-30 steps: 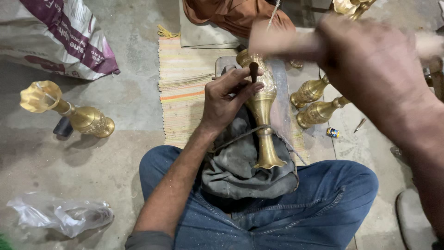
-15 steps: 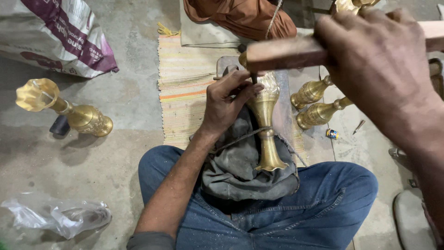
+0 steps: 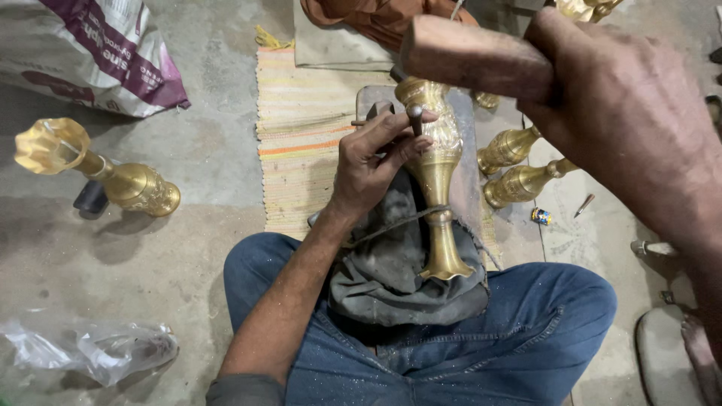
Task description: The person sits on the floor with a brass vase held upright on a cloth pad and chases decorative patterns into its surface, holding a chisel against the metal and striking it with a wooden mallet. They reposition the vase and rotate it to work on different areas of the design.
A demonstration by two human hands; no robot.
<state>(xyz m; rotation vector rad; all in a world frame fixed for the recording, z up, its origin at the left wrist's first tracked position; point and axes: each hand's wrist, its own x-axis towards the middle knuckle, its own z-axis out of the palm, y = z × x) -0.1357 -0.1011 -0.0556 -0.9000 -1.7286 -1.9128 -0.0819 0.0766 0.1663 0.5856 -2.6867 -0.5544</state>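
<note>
A tall brass vase [image 3: 438,180] lies across a dark cloth pad [image 3: 406,278] on my lap, held down by a thin cord. My left hand [image 3: 372,162] pinches a small metal punch [image 3: 414,119] upright against the vase's upper body. My right hand [image 3: 624,113] is raised close to the camera, gripping a wooden mallet [image 3: 474,56] whose head hovers just above the punch and the vase's top.
Two more brass vases [image 3: 519,169] lie to the right of the pad, and a finished one [image 3: 98,169] lies on the concrete floor at left. A striped mat [image 3: 301,128] lies ahead, a printed sack [image 3: 90,53] at top left, a crumpled plastic bag [image 3: 90,349] at bottom left.
My right hand has brought the mallet down and leftward, closer to the punch. The left hand has kept the punch on the vase with little shift.
</note>
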